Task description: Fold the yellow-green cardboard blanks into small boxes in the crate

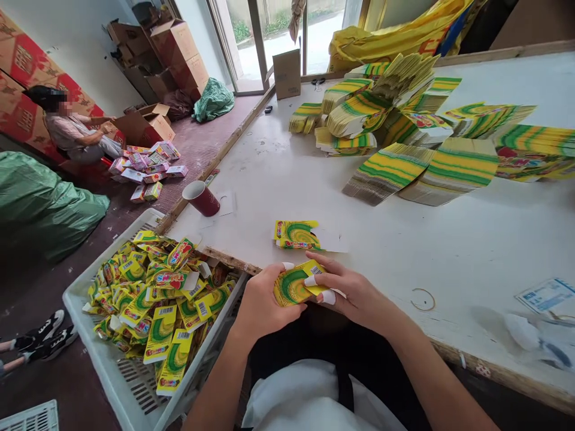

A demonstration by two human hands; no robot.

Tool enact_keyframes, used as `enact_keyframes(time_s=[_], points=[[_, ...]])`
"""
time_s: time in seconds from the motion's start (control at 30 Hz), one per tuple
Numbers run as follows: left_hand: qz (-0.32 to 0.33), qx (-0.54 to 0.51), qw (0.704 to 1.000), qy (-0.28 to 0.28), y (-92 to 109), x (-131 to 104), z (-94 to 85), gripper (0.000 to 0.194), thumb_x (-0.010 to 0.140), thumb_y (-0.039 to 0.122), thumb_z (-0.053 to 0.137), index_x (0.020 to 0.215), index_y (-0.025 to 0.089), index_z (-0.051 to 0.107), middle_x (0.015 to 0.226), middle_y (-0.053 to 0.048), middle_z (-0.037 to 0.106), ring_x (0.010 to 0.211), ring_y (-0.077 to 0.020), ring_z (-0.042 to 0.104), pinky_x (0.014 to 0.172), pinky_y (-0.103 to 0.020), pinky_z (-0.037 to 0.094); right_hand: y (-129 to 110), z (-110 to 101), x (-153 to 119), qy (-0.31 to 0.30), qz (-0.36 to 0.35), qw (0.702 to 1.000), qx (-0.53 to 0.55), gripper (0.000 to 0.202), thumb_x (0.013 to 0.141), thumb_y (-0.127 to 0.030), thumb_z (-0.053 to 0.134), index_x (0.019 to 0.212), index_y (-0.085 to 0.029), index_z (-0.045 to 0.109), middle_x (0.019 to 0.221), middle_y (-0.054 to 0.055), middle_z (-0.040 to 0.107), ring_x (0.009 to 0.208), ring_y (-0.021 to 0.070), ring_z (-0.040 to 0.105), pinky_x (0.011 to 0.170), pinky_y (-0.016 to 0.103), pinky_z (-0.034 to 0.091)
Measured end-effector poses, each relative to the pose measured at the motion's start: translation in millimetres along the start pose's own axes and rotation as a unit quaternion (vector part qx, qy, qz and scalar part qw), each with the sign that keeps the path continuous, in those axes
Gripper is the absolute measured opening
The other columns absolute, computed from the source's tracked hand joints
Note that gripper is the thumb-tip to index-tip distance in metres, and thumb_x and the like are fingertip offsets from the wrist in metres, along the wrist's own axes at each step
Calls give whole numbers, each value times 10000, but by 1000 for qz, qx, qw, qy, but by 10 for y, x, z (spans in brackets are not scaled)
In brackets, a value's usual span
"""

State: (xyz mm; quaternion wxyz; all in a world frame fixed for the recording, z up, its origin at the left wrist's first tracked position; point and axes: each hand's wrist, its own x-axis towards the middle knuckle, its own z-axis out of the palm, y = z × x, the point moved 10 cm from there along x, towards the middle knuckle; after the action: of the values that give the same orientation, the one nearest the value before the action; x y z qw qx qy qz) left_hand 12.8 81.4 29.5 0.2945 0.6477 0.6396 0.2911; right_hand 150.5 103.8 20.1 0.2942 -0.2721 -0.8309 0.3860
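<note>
Between my two hands, at the table's front edge, is a small yellow and green printed carton [290, 288]. My left hand [265, 297] grips its left side, thumb on top and fingers curled beneath. With white-covered fingertips, my right hand [339, 287] holds the carton's right end near the barcode. Just beyond my hands, another yellow carton [296, 234] lies on the white table [269, 179]. To my left, a white plastic crate [121, 389] holds many yellow cartons [162, 326] in a loose heap.
Stacks of flat yellow-green carton blanks [449, 167] cover the table's far right. A dark red cup [202, 199] stands by the left edge. A clear plastic bag [539, 338] lies at right. Across the floor, a person [76, 131] sits beside boxes and a pile of small packs [150, 167].
</note>
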Motion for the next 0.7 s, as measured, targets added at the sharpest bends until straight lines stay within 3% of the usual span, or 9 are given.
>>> enact_keyframes(time_s=[0.07, 0.13, 0.23, 0.33, 0.5, 0.7], points=[[5, 1, 1000, 0, 33, -1, 15, 490, 613, 264, 805, 1065, 195, 630, 968, -49, 742, 844, -232, 704, 799, -346, 557, -6, -20, 14, -7, -1, 1000, 11, 182, 926, -135, 563, 1030, -219, 688, 1497, 179, 514, 1313, 289, 576, 984, 408, 542], [10, -2, 1000, 16, 57, -3, 30, 482, 651, 297, 780, 1094, 192, 619, 959, -52, 745, 839, -229, 707, 783, -342, 563, -22, -52, 34, 26, 0, 999, 32, 184, 900, -171, 616, 1068, -229, 666, 1486, 172, 523, 1316, 301, 569, 1011, 435, 527], [12, -10, 999, 40, 34, -11, 47, 514, 687, 304, 737, 1160, 170, 587, 996, -76, 742, 873, -234, 708, 782, -347, 567, -13, -32, 68, 87, 15, 993, 72, 390, 887, -226, 658, 1264, -249, 562, 1528, 175, 462, 1379, 298, 501, 1067, 465, 486], [11, -20, 999, 50, -28, -28, 43, 530, 706, 309, 731, 1186, 152, 571, 1059, -100, 729, 933, -239, 701, 825, -351, 562, -13, 69, 125, 88, 22, 992, 88, 535, 895, -231, 649, 1393, -254, 456, 1553, 181, 423, 1443, 294, 415, 1105, 483, 448], [2, -15, 999, 43, -100, -32, -34, 507, 725, 349, 746, 1162, 153, 581, 1008, -83, 717, 872, -224, 687, 787, -340, 553, -44, 97, 208, 47, -3, 997, 60, 135, 901, -179, 630, 1030, -218, 634, 1507, 191, 484, 1391, 306, 487, 1061, 460, 483], [-1, 22, 1000, -12, -97, 10, 7, 449, 625, 253, 808, 1039, 176, 650, 920, -52, 723, 815, -232, 683, 747, -334, 539, 26, 99, 142, -37, 8, 999, 0, 316, 800, 19, 547, 958, -207, 700, 1522, 197, 475, 1339, 318, 546, 959, 446, 551]])
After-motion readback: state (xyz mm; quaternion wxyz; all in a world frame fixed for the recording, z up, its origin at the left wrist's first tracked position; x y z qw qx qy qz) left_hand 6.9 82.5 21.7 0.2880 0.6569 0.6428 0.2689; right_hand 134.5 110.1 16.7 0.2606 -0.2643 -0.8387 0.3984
